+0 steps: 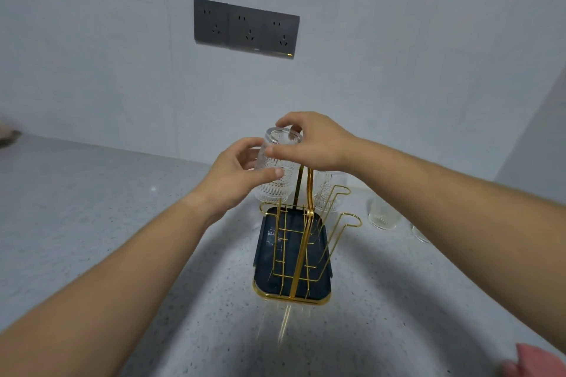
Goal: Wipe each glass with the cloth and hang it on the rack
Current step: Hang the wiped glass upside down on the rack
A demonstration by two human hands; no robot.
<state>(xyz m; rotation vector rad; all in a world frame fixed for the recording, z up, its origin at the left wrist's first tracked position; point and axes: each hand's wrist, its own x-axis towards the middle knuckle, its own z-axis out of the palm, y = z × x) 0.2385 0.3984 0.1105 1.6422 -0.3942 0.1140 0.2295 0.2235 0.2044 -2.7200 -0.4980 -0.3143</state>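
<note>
Gold rack holds one hung glass on its far right. The left hand and right hand both have fingers curled tight on a glass, upside down, over the rack's far left side. I think it is nearly hung. Two spare glasses wait on the counter. The pink cloth lies apart.

A clear ribbed glass sits inverted at frame centre, above the gold wire rack. A second glass seems hung on its right side. Two more glasses stand further right. The pink cloth lies in the lower-right corner.
</note>
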